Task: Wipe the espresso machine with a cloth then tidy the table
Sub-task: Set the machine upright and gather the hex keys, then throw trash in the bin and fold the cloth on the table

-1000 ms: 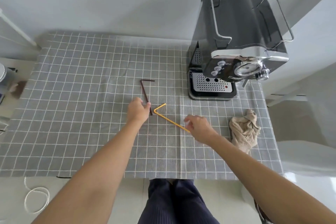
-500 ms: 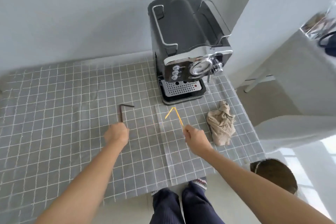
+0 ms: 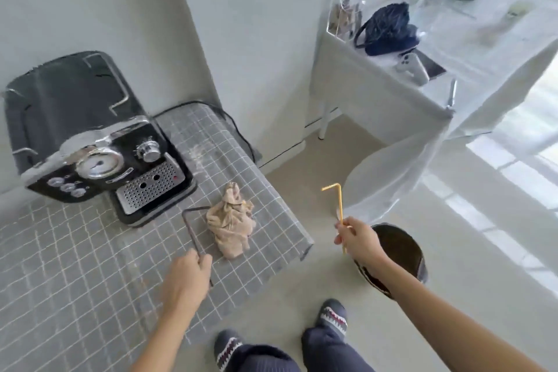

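1. Head view: the desk [image 3: 90, 266] is covered with a grey cloth marked in white squares and fills the lower left of the picture.
2. The espresso machine [image 3: 90, 142] stands at the far left of the desk, black with chrome trim, a round gauge and a perforated drip tray at its front.
3. The cloth [image 3: 231, 222] lies crumpled on the desk, beige, just beside the machine's tray and near the desk's right edge.
4. The left hand [image 3: 185, 279] is over the desk near its front edge, fingers curled shut around the lower end of a dark bent straw [image 3: 191, 231].
5. That straw rises from the hand toward the machine, with its short bent end lying between the tray and the cloth; the cloth is just beside the straw and close to the left hand, not touching the hand.
6. The right hand [image 3: 357, 240] is off the desk, out over the floor, pinching a yellow bent straw [image 3: 339, 205] that stands upright with its bend at the top.
7. A dark round bin [image 3: 404, 254] sits on the floor directly beyond the right hand, partly hidden by the wrist.
8. The cloth and the machine lie well apart from the right hand.
9. A white-draped side table [image 3: 377, 90] with a dark bag [image 3: 389, 29] stands further right.
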